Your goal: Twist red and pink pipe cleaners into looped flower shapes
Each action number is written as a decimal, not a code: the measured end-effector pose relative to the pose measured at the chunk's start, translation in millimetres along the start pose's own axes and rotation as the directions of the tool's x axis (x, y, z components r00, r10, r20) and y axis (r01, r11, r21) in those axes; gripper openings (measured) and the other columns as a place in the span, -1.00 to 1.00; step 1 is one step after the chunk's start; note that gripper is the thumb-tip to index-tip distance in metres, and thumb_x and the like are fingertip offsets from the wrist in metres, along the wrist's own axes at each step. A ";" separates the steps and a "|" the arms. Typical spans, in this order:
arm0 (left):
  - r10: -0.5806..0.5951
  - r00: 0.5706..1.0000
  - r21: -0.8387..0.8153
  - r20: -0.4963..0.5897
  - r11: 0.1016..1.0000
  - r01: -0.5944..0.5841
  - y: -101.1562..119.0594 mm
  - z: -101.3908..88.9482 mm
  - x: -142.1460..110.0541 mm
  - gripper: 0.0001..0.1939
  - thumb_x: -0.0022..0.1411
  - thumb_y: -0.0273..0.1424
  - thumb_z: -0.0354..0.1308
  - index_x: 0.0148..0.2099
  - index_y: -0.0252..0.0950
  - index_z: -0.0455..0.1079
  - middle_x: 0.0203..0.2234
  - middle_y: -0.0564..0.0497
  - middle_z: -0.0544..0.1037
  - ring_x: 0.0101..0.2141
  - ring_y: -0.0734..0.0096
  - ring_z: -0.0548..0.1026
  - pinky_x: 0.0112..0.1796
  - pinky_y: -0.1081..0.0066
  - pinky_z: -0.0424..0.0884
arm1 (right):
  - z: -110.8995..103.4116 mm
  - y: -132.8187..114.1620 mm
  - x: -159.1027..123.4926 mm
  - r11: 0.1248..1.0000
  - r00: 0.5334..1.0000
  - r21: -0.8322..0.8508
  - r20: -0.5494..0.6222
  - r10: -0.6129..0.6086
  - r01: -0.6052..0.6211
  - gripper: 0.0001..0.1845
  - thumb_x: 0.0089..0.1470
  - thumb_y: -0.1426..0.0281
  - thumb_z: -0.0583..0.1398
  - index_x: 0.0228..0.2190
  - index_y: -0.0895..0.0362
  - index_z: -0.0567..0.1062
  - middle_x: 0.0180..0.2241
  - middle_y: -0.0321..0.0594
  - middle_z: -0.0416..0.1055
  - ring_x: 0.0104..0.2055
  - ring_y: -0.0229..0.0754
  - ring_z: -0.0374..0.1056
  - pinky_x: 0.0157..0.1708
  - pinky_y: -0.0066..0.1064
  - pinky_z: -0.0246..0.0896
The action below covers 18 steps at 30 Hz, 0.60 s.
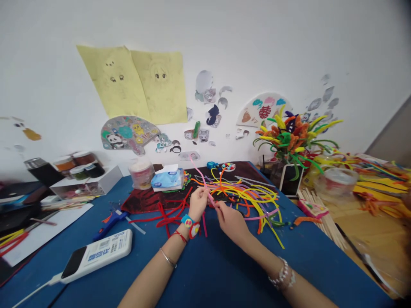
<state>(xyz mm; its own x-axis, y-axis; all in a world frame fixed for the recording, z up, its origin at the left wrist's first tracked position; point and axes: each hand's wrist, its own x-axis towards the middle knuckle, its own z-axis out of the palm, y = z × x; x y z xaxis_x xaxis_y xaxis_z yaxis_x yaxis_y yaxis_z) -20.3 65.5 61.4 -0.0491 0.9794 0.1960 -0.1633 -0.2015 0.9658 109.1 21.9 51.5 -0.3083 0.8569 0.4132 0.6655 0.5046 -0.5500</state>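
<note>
Both hands meet over the middle of the blue table, pinching a pink pipe cleaner (210, 197). My left hand (198, 202) has its fingers closed on the pipe cleaner, and one end sticks up past it toward the wall. Just to the right, my right hand (231, 220) grips the same pipe cleaner between thumb and fingers. Behind and beside the right hand lies a loose heap of yellow, orange and purple pipe cleaners (257, 194). Red pipe cleaners (168, 214) are bunched to the left of my left hand.
A blue glue gun (111, 223) and a white power bank (98, 255) with a cable lie left. A tissue pack (167, 179) and a tub (141, 173) stand behind. At right are a pipe-cleaner bouquet (290, 134), a phone (291, 179) and wooden sticks (324, 218).
</note>
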 end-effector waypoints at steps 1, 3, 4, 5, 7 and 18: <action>0.020 1.000 -0.002 0.022 1.000 -0.020 1.3 1.7 -1.6 -0.73 0.05 -0.21 0.07 -0.35 -0.35 0.31 -0.68 0.08 0.39 -0.65 0.54 0.36 -0.55 0.50 0.32 | -2.8 3.1 1.9 0.973 0.998 0.230 0.067 0.018 -0.033 -0.82 0.12 0.36 -0.04 -0.35 0.13 0.33 -0.58 -0.26 0.34 -0.55 -0.26 0.25 -0.52 -0.45 0.06; 0.037 0.996 0.001 0.079 0.999 -0.037 4.9 5.6 -4.8 -0.71 0.06 -0.19 0.06 -0.32 -0.34 0.32 -0.63 0.06 0.41 -0.60 0.54 0.38 -0.52 0.51 0.31 | -7.5 7.5 5.9 0.756 0.968 0.632 0.250 0.010 -0.171 -0.75 0.09 0.23 0.00 -0.33 0.14 0.34 -0.58 -0.29 0.35 -0.54 -0.27 0.27 -0.47 -0.43 0.12; 0.033 0.993 0.000 0.113 0.999 -0.033 6.9 7.7 -6.2 -0.71 0.06 -0.19 0.07 -0.31 -0.35 0.33 -0.58 0.03 0.43 -0.55 0.52 0.40 -0.49 0.51 0.32 | -9.4 8.6 7.4 0.604 0.943 0.752 0.332 -0.005 -0.262 -0.71 0.06 0.19 0.03 -0.32 0.15 0.36 -0.55 -0.27 0.36 -0.51 -0.28 0.28 -0.44 -0.41 0.15; 0.026 0.988 -0.004 0.149 1.000 -0.026 8.9 9.6 -7.4 -0.70 0.05 -0.19 0.08 -0.31 -0.35 0.34 -0.53 0.00 0.45 -0.50 0.50 0.41 -0.45 0.50 0.32 | -10.9 9.1 8.5 0.458 0.920 0.820 0.391 -0.013 -0.342 -0.68 0.03 0.17 0.06 -0.30 0.16 0.37 -0.51 -0.25 0.38 -0.49 -0.28 0.29 -0.40 -0.40 0.16; 0.019 0.976 -0.011 0.215 1.000 -0.017 12.9 12.3 -9.4 -0.71 0.05 -0.20 0.09 -0.32 -0.35 0.36 -0.46 -0.03 0.45 -0.43 0.48 0.41 -0.39 0.49 0.32 | -13.6 8.9 9.4 0.234 0.897 0.873 0.441 -0.002 -0.429 -0.64 -0.04 0.16 0.14 -0.29 0.18 0.39 -0.49 -0.24 0.37 -0.49 -0.31 0.28 -0.40 -0.41 0.17; -0.004 0.948 -0.138 0.318 0.989 0.050 20.6 15.4 -20.5 -0.82 0.08 -0.33 0.10 -0.38 -0.39 0.36 -0.56 0.05 0.36 -0.51 0.58 0.30 -0.44 0.53 0.22 | -23.4 10.2 8.9 0.194 0.923 0.905 0.385 -0.002 -0.377 -0.79 0.02 0.25 0.10 -0.42 0.16 0.36 -0.78 -0.54 -0.05 -0.76 -0.48 -0.25 -0.73 -0.57 -0.30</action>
<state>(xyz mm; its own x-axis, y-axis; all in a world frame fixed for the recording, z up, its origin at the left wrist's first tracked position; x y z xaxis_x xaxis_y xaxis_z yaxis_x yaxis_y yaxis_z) -7.5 41.5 79.9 0.2676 0.9341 0.2364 -0.3000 -0.1524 0.9417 129.0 32.2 66.5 -0.5478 0.8303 0.1029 -0.3701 -0.1301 -0.9199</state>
